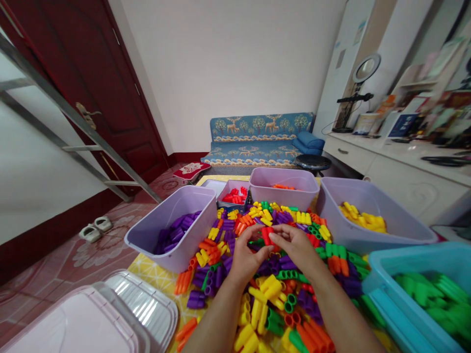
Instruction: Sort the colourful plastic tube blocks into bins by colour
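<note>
Over the middle of a heap of coloured plastic tube pieces (270,289), a red piece (267,236) is held up between both hands. My left hand (250,251) has its fingers curled at the piece's left side. At its right side, my right hand (294,245) grips the piece between thumb and fingers. The heap mixes yellow, purple, green, orange and red pieces. Beyond the hands, a small box (223,203) contains red pieces. Purple pieces (176,233) lie in a lilac bin (198,215) on the left.
A lilac bin (283,196) with orange pieces stands at the back, another (375,242) with yellow pieces at the right. Green pieces fill a turquoise bin (390,274) at the near right. Lids (73,323) lie at the near left, beside the yellow cloth (154,274).
</note>
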The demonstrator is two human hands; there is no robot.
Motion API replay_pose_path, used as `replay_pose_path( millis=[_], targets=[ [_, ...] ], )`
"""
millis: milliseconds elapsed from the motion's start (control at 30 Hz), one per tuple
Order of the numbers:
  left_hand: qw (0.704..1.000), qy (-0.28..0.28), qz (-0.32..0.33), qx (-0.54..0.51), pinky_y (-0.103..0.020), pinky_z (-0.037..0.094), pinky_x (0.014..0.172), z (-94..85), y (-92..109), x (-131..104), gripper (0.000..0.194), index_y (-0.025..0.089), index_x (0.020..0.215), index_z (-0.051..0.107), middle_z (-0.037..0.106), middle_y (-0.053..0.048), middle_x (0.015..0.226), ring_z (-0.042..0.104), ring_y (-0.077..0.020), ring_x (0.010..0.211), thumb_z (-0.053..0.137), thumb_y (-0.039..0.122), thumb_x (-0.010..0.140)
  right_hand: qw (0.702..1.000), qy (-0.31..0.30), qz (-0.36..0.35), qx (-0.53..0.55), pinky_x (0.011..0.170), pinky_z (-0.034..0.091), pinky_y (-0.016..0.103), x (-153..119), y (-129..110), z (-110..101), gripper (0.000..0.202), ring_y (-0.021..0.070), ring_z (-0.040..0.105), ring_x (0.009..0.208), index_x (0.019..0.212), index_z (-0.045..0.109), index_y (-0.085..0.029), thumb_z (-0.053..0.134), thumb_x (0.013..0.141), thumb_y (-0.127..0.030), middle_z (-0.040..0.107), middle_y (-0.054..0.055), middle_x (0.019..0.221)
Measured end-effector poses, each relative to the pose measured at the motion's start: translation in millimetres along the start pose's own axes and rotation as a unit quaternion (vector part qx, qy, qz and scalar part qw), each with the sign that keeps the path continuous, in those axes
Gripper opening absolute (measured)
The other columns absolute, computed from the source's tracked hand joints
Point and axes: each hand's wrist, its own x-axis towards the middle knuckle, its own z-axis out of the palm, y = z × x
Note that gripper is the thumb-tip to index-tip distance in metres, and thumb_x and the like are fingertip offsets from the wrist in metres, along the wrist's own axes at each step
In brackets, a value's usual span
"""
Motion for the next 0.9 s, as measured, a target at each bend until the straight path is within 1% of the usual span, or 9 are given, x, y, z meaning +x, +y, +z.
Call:
replay_pose_path(
  millis=[200, 300, 367, 433, 533, 633, 733, 833, 900],
  targets=[
    [0.999, 0.034, -0.015, -0.029, -0.027, 0.047, 0.077, -3.6, 3, 2, 0.028, 0.016, 0.107, 0.061, 0.068, -0.007, 0.096, 0.062, -0.0176, 0.087, 0.055, 0.033, 0.086, 0.994, 0.089, -0.022, -0.062, 0.068, 0.051, 0.031, 4, 4, -5, 0.032, 0.0206, 0.066, 0.076, 0.095, 0.064, -0.015, 0.063, 0.074, -0.040, 0.070, 0.007, 0.082],
    [0.996, 0.075, -0.020, 0.034, -0.022, 0.041, 0.063, -6.2, 5, 1, 0.025, 0.014, 0.085, 0.065, 0.063, -0.002, 0.073, 0.056, -0.0135, 0.068, 0.052, 0.036, 0.087, 0.974, 0.126, -0.051, -0.183, 0.073, 0.050, 0.032, 3, -2, -13, 0.029, 0.0206, 0.065, 0.080, 0.097, 0.064, -0.018, 0.060, 0.076, -0.036, 0.070, 0.006, 0.087],
    [0.993, 0.091, -0.012, 0.080, -0.021, 0.034, 0.055, -7.6, 7, 1, 0.032, 0.014, 0.066, 0.059, 0.049, 0.002, 0.057, 0.046, -0.0102, 0.056, 0.050, 0.036, 0.088, 0.944, 0.127, -0.070, -0.298, 0.078, 0.048, 0.033, -3, -12, -21, 0.025, 0.0209, 0.064, 0.086, 0.097, 0.065, -0.020, 0.061, 0.074, -0.031, 0.068, 0.006, 0.095],
    [0.989, 0.104, -0.001, 0.106, -0.021, 0.027, 0.051, -8.4, 7, 0, 0.040, 0.015, 0.054, 0.048, 0.036, 0.004, 0.051, 0.036, -0.0081, 0.050, 0.048, 0.036, 0.088, 0.906, 0.091, -0.064, -0.409, 0.078, 0.045, 0.032, -11, -23, -31, 0.018, 0.0214, 0.063, 0.089, 0.087, 0.067, -0.023, 0.063, 0.070, -0.025, 0.067, 0.005, 0.098],
    [0.986, 0.103, 0.002, 0.128, -0.023, 0.021, 0.049, -8.8, 5, -1, 0.045, 0.016, 0.048, 0.039, 0.026, 0.005, 0.049, 0.028, -0.0069, 0.047, 0.048, 0.036, 0.088, 0.857, -0.016, 0.014, -0.515, 0.067, 0.042, 0.029, -23, -32, -40, 0.017, 0.0223, 0.064, 0.084, 0.076, 0.066, -0.025, 0.067, 0.061, -0.017, 0.069, 0.001, 0.087],
    [0.984, 0.093, -0.007, 0.150, -0.023, 0.022, 0.049, -9.5, 3, -2, 0.045, 0.015, 0.049, 0.044, 0.029, 0.005, 0.047, 0.031, -0.0070, 0.046, 0.047, 0.037, 0.088, 0.829, -0.075, 0.076, -0.549, 0.065, 0.041, 0.030, -25, -27, -39, 0.036, 0.0261, 0.065, 0.086, 0.090, 0.067, -0.028, 0.069, 0.056, -0.016, 0.071, 0.001, 0.092],
    [0.983, 0.093, -0.033, 0.152, -0.022, 0.026, 0.049, -10.4, 3, -2, 0.043, 0.015, 0.055, 0.054, 0.039, 0.004, 0.045, 0.038, -0.0085, 0.046, 0.044, 0.040, 0.090, 0.851, -0.061, 0.046, -0.519, 0.072, 0.042, 0.032, -18, -16, -28, 0.043, 0.0272, 0.063, 0.095, 0.106, 0.065, -0.027, 0.066, 0.064, -0.019, 0.069, 0.004, 0.104],
    [0.988, 0.063, -0.047, 0.132, -0.022, 0.034, 0.052, -9.8, 4, -1, 0.037, 0.016, 0.071, 0.063, 0.055, 0.002, 0.052, 0.049, -0.0109, 0.050, 0.042, 0.039, 0.091, 0.895, -0.036, -0.016, -0.445, 0.076, 0.043, 0.033, -9, -8, -15, 0.030, 0.0240, 0.063, 0.090, 0.104, 0.067, -0.023, 0.060, 0.075, -0.026, 0.071, 0.006, 0.095],
    [0.992, 0.029, -0.024, 0.120, -0.022, 0.041, 0.059, -8.3, 5, 0, 0.029, 0.017, 0.086, 0.067, 0.065, -0.001, 0.069, 0.058, -0.0130, 0.061, 0.046, 0.037, 0.090, 0.918, -0.027, -0.050, -0.391, 0.073, 0.045, 0.032, -5, -4, -9, 0.026, 0.0220, 0.064, 0.082, 0.100, 0.069, -0.022, 0.057, 0.076, -0.024, 0.070, 0.005, 0.085]
  ],
)
